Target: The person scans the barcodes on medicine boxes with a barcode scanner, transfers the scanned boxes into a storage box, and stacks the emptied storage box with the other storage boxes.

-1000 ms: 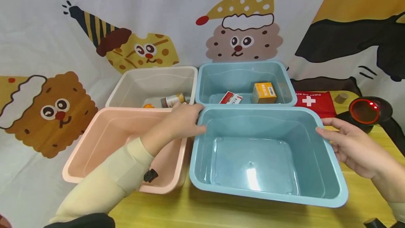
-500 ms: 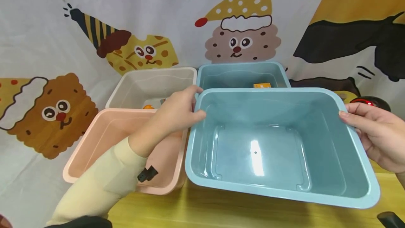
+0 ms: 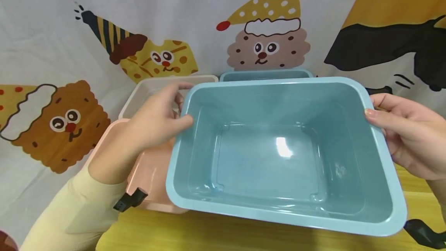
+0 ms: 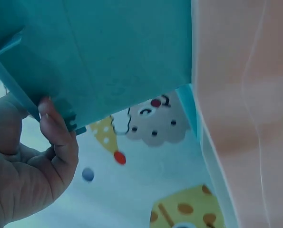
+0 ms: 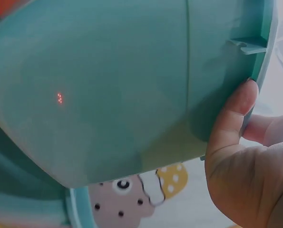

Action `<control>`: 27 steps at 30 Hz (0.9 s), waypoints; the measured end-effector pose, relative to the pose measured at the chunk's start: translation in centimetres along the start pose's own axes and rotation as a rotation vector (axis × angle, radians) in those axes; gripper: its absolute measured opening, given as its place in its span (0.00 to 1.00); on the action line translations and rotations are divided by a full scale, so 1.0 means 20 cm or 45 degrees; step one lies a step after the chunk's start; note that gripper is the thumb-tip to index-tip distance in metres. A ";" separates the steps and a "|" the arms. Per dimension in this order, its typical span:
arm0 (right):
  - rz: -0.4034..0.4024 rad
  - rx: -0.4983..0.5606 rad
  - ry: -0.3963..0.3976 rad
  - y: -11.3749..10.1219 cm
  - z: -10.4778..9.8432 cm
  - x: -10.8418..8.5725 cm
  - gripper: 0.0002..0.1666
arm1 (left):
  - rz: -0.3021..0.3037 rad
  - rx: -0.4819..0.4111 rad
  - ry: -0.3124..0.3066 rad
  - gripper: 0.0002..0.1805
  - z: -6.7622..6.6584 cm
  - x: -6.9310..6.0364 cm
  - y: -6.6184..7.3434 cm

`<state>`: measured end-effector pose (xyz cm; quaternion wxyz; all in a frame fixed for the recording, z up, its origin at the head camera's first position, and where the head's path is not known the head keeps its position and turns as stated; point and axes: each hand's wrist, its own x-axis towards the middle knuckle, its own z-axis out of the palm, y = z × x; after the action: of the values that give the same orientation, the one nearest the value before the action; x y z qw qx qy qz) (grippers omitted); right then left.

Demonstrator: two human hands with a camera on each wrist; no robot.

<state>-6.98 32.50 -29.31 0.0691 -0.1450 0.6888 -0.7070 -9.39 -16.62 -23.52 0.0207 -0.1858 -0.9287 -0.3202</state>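
An empty light-blue plastic bin [image 3: 265, 162] is held up in front of me, its opening tilted toward the head camera. My left hand [image 3: 153, 123] grips its left rim, thumb inside the wall and fingers curled under the lip. On the opposite side my right hand [image 3: 411, 134] pinches the right rim between thumb and fingers. From below, the left wrist view catches the fingers [image 4: 58, 130] hooked beneath the rim. A finger [image 5: 236, 111] of the right hand presses the bin's outer wall under its lip. The bin's underside is raised off the table.
Behind the left forearm stands a pink bin [image 3: 156, 169], with a grey-white bin [image 3: 141, 90] beyond it. Another blue bin [image 3: 265, 74] stands at the back, mostly hidden. The yellow wooden table [image 3: 209, 231] ends at a cartoon-printed cloth [image 3: 209, 30].
Both hands have lifted the blue bin and tilted it toward the head camera. It swung right at first, then back left, and now covers the rear blue bin's contents and the red pouch.
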 end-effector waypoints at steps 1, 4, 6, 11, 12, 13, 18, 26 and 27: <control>-0.019 0.016 -0.024 -0.01 0.01 0.01 0.15 | 0.001 0.006 0.010 0.39 -0.02 -0.02 -0.01; -0.070 0.052 -0.078 -0.03 0.04 0.06 0.15 | 0.010 0.015 0.039 0.38 -0.07 -0.05 -0.02; -0.093 0.089 -0.113 -0.05 0.06 0.09 0.16 | 0.001 0.027 0.060 0.38 -0.10 -0.07 -0.04; -0.148 0.167 -0.171 -0.12 0.08 0.16 0.18 | -0.033 -0.012 0.110 0.36 -0.18 -0.12 -0.05; -0.167 0.185 -0.162 -0.13 0.09 0.17 0.18 | -0.034 -0.040 0.116 0.35 -0.20 -0.13 -0.04; -0.187 0.200 -0.149 -0.14 0.09 0.18 0.19 | -0.035 -0.068 0.122 0.34 -0.22 -0.13 -0.04; -0.223 0.302 -0.165 -0.17 0.12 0.23 0.20 | -0.059 -0.132 0.135 0.33 -0.31 -0.13 -0.01; -0.211 0.370 -0.430 -0.17 0.24 0.28 0.21 | -0.166 -0.050 0.143 0.32 -0.45 -0.16 -0.05; -0.209 0.394 -0.484 -0.17 0.27 0.29 0.21 | -0.173 -0.033 0.152 0.31 -0.46 -0.17 -0.07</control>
<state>-10.59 25.83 -25.15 0.1610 -0.3183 0.5331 -0.7672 -7.43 -24.30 -17.51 0.0518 -0.1031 -0.9320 -0.3435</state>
